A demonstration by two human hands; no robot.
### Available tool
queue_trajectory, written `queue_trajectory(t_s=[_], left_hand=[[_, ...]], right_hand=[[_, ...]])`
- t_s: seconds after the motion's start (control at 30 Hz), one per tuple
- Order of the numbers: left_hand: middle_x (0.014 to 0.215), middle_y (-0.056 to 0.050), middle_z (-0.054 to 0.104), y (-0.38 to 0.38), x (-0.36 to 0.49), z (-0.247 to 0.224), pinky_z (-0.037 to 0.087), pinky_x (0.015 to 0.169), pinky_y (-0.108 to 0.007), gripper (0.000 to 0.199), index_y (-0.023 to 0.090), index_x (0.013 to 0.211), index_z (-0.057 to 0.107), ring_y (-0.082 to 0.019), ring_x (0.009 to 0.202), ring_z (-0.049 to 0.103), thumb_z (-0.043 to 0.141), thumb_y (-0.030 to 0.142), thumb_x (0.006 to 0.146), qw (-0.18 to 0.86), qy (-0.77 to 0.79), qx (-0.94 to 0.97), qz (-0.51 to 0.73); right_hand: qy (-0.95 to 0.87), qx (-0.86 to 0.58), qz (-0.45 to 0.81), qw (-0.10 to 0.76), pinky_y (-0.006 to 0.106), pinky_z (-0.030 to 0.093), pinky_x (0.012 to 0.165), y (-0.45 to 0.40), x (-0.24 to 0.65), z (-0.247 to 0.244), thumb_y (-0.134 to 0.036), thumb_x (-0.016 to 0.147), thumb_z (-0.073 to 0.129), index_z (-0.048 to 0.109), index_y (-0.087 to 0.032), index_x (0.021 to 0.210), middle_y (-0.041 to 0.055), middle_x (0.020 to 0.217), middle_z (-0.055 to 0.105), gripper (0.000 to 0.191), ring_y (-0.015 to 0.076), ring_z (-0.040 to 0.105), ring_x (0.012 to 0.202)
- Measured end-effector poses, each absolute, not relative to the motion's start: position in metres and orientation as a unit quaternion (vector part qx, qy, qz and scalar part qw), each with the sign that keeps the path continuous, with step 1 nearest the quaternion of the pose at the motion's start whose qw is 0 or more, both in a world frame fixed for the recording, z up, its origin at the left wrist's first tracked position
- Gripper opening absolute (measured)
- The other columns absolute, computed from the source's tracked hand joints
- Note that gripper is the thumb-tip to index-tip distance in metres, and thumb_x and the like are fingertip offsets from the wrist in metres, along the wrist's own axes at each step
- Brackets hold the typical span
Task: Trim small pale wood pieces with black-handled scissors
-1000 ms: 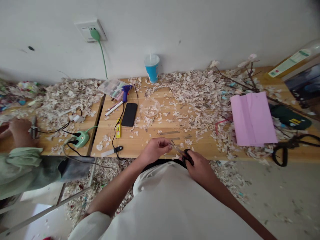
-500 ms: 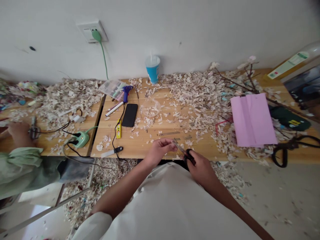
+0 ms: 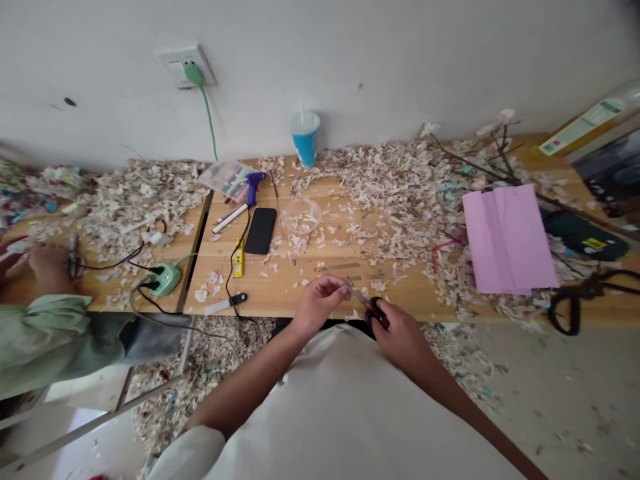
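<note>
My right hand (image 3: 400, 330) is closed around the black handles of a pair of scissors (image 3: 373, 310), whose blades point up and left. The blade tips reach the fingertips of my left hand (image 3: 320, 300). Its thumb and fingers are pinched together above the front edge of the wooden table (image 3: 285, 283); whatever they hold is too small to make out. Just beyond my hands, thin flat strips (image 3: 340, 267) lie on the table among pale paper-like scraps (image 3: 395, 230).
A black phone (image 3: 261, 231), blue glue gun (image 3: 253, 188) and yellow box (image 3: 239, 259) lie left of centre. A blue cup (image 3: 305, 140) stands by the wall. Pink paper (image 3: 510, 240) and large black scissors (image 3: 570, 307) lie right. A co-worker's hand (image 3: 47, 263) is far left.
The view has shifted very slightly. My hands stay close together with the scissors between them, nearly unmoved. The co-worker's hand at the far left has moved a little to the right.
</note>
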State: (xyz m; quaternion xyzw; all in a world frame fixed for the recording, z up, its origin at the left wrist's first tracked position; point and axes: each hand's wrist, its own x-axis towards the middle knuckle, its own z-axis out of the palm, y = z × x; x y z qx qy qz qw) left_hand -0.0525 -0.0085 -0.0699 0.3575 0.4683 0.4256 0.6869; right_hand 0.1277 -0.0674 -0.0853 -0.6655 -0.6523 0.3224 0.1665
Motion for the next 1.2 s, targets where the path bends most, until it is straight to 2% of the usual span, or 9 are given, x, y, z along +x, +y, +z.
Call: queue_trajectory(t_s=[0.17,0.4,0.67,1.03,1.2], left_hand=[[0.066,-0.001,0.066,-0.009,-0.051,-0.071,0.045,0.068,-0.025,0.029,0.014,0.075,0.063,-0.011,0.063,0.06,0.076,0.039,0.07,0.683,0.472,0.371,0.416],[0.072,-0.002,0.069,-0.011,-0.051,-0.07,0.05,0.074,-0.028,0.03,0.015,0.083,0.066,-0.013,0.069,0.065,0.076,0.039,0.07,0.677,0.496,0.339,0.425],[0.069,-0.004,0.07,-0.009,-0.054,-0.07,0.05,0.069,-0.026,0.025,0.014,0.078,0.069,-0.013,0.065,0.064,0.074,0.038,0.071,0.647,0.526,0.366,0.413],[0.066,-0.003,0.068,-0.01,-0.054,-0.064,0.047,0.064,-0.025,0.021,0.014,0.072,0.068,-0.012,0.062,0.061,0.071,0.035,0.073,0.634,0.534,0.393,0.398],[0.07,-0.004,0.069,-0.007,-0.065,-0.066,0.046,0.065,-0.024,0.021,0.014,0.077,0.07,-0.013,0.066,0.061,0.07,0.035,0.075,0.617,0.537,0.445,0.364]], right_hand=[[-0.65,-0.664,0.325,0.174,0.031,0.044,0.073,-0.068,0.128,-0.088,-0.028,0.083,0.043,0.061,-0.017,0.095,0.0108,0.087,0.067,0.024,0.0232,0.062,0.082],[-0.643,-0.662,0.344,0.173,0.032,0.044,0.078,-0.068,0.127,-0.091,-0.027,0.083,0.042,0.06,-0.017,0.098,0.0115,0.094,0.068,0.026,0.0237,0.063,0.087],[-0.65,-0.659,0.346,0.153,0.032,0.043,0.077,-0.068,0.123,-0.087,-0.025,0.083,0.043,0.057,-0.017,0.095,0.0099,0.09,0.066,0.019,0.0233,0.061,0.086],[-0.656,-0.66,0.336,0.146,0.032,0.042,0.075,-0.069,0.119,-0.089,-0.024,0.085,0.041,0.058,-0.016,0.096,0.0098,0.089,0.067,0.022,0.0238,0.062,0.085],[-0.664,-0.662,0.317,0.141,0.032,0.042,0.076,-0.069,0.122,-0.086,-0.025,0.086,0.04,0.06,-0.016,0.1,0.0104,0.091,0.068,0.025,0.0243,0.062,0.086]])
